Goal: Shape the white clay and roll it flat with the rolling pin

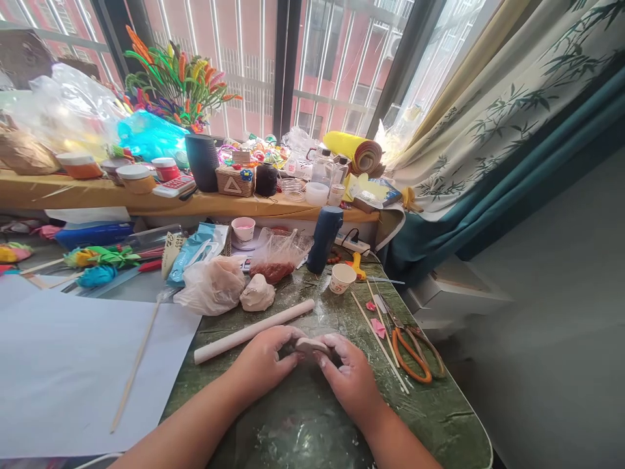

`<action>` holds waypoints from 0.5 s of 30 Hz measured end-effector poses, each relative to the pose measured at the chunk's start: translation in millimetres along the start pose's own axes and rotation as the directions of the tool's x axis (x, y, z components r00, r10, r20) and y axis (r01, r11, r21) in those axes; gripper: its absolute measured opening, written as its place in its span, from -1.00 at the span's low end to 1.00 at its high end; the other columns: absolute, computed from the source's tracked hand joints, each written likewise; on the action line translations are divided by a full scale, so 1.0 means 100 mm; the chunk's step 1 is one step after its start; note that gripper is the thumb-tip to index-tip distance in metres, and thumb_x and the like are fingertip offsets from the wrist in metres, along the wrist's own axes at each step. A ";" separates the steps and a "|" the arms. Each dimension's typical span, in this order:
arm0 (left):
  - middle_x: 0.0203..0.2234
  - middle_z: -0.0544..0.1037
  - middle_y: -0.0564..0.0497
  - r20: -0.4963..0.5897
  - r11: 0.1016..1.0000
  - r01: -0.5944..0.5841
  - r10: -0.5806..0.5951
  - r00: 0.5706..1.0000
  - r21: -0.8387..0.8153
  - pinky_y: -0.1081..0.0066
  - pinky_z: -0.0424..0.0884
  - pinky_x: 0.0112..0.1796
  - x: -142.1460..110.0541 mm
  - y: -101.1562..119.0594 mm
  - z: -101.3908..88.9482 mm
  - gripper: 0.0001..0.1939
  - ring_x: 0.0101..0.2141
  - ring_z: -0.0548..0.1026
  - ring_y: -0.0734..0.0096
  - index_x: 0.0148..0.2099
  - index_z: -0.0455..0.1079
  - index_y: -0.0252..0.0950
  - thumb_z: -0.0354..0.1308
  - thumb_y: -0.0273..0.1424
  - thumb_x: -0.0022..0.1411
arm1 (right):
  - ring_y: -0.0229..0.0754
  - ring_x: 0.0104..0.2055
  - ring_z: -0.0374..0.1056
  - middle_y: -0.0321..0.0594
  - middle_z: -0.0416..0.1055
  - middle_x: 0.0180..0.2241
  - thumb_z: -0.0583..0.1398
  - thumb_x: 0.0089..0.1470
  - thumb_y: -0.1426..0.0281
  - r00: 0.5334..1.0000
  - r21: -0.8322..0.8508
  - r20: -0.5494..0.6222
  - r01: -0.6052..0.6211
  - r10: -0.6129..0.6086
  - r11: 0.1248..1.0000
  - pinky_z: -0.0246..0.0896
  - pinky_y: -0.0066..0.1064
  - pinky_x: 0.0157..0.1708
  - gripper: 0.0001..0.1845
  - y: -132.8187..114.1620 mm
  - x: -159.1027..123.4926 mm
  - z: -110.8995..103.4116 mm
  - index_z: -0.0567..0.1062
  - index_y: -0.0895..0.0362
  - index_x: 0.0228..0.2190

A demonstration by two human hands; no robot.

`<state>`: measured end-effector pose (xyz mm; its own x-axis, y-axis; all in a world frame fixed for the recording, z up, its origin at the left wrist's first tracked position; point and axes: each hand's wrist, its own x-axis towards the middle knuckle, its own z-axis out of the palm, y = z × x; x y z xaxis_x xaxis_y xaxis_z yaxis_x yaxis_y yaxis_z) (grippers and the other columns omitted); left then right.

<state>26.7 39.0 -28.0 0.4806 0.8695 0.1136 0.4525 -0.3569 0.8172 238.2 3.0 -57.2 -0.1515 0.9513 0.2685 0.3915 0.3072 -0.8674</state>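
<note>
A flat, greyish piece of clay [311, 345] is pinched between my two hands over the dark green tabletop. My left hand [271, 357] grips its left edge with thumb and fingers, and my right hand [349, 372] grips its right edge. White powder or residue coats the fingers of both. Just beyond my left hand lies a pale rolling rod [254, 331], set diagonally. Behind the rod sits a rough lump of pale clay [257, 293], beside a crumpled plastic bag [212, 286] with pinkish material inside.
Scissors [413, 355] with orange handles and thin wooden sticks [381, 342] lie to the right. Farther back stand a paper cup [342, 279] and a dark blue cylinder [325, 240]. White paper [73, 378] covers the left side. Jars and craft materials crowd the windowsill [273, 207].
</note>
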 end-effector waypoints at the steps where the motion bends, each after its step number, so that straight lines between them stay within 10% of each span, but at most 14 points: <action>1: -0.14 0.65 -0.02 -0.037 1.000 -0.010 0.009 0.999 -0.024 0.28 0.44 -0.03 -0.01 0.00 -0.01 -0.75 -0.10 0.57 0.18 -0.07 0.53 -0.20 0.25 -0.48 0.16 | -0.06 -0.12 0.49 -0.19 0.57 -0.19 0.19 0.23 0.34 1.000 0.001 -0.013 -0.004 0.004 1.000 0.37 -0.30 -0.10 -0.83 0.00 -0.01 0.00 0.57 0.02 -0.17; 5: 0.11 0.53 -0.10 -0.109 0.994 -0.074 0.065 0.992 -0.081 0.16 0.34 0.15 -0.04 -0.02 -0.05 -0.57 0.11 0.46 0.09 0.12 0.43 -0.17 0.30 -0.36 0.18 | -0.07 -0.18 0.48 -0.22 0.58 -0.24 0.21 0.20 0.36 0.999 -0.080 0.029 0.035 -0.033 0.996 0.37 -0.31 -0.16 -0.87 -0.02 -0.02 -0.01 0.58 0.01 -0.22; 15: 0.00 0.60 -0.10 -0.092 0.992 -0.025 0.014 0.996 -0.122 0.16 0.41 0.07 -0.05 0.00 -0.09 -0.71 0.00 0.52 0.10 0.05 0.47 -0.19 0.17 -0.27 0.31 | -0.08 -0.19 0.47 -0.22 0.56 -0.26 0.18 0.24 0.36 0.999 -0.158 0.005 0.054 -0.054 0.986 0.36 -0.30 -0.17 -0.87 -0.05 -0.01 0.00 0.56 0.00 -0.22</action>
<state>17.3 37.3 -23.1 0.4153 0.8924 0.1764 0.3454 -0.3340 0.8770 236.3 0.3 -52.8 -0.1767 0.9333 0.3126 0.5216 0.3581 -0.7744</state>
